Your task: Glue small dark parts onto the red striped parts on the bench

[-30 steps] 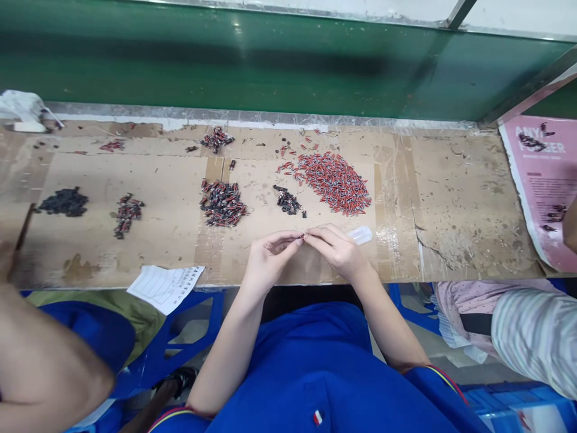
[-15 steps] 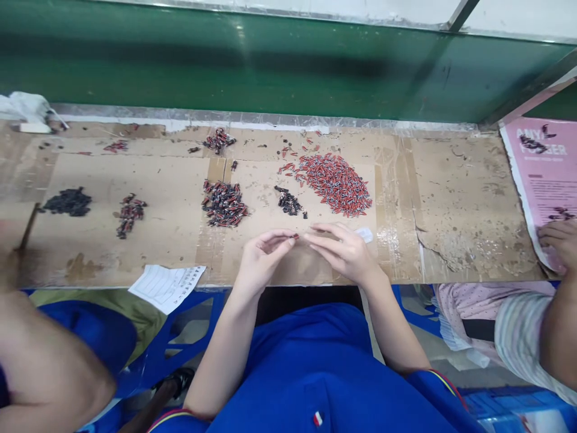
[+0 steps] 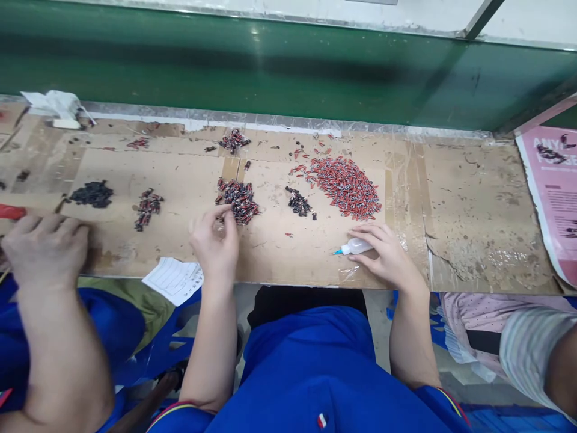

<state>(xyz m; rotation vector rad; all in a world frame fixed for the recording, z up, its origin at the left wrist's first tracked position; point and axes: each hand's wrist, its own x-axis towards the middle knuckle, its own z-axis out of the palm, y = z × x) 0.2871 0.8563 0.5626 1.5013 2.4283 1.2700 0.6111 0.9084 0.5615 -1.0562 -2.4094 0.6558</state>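
Observation:
My left hand (image 3: 214, 243) is at the near-left edge of a pile of assembled red-and-black parts (image 3: 241, 203). Its thumb and forefinger meet in a pinch, and anything between them is too small to make out. In my right hand (image 3: 378, 249) is a small translucent squeeze bottle (image 3: 358, 245) with a blue needle tip, lying low over the cardboard and pointing left. Between my hands are a heap of black pieces (image 3: 298, 201) and one small loose red piece (image 3: 289, 235). Beyond my right hand spreads a large pile of red pieces (image 3: 347, 187).
A co-worker's hand (image 3: 47, 243) rests at the left, near a black heap (image 3: 92, 194) and a small red-and-black cluster (image 3: 148, 208). A paper slip (image 3: 174, 281) overhangs the front edge. A pink sheet (image 3: 547, 198) lies right; a green panel (image 3: 288, 72) borders the back.
My hands have moved apart: the left with its small red part went left to the assembled pile, the right moved right and took hold of the squeeze bottle. The co-worker's left-side hand came into view.

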